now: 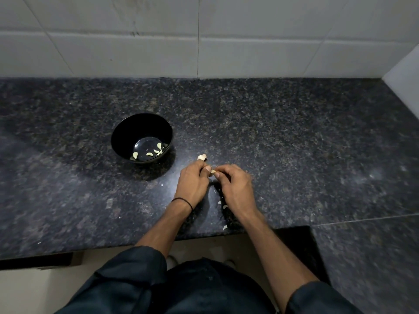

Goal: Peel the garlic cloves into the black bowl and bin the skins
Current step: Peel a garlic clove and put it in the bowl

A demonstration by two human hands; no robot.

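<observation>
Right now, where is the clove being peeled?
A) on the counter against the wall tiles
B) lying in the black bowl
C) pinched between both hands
C: the left hand and right hand both pinch the garlic clove between them, over the counter, to the right of the black bowl.

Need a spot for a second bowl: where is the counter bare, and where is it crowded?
Bare: the wide stretch of counter right of the right hand up to the side wall; also the strip between the black bowl and the tiled back wall. Crowded: skin scraps lie between the wrists, and a garlic piece sits just beyond the left hand.
</observation>
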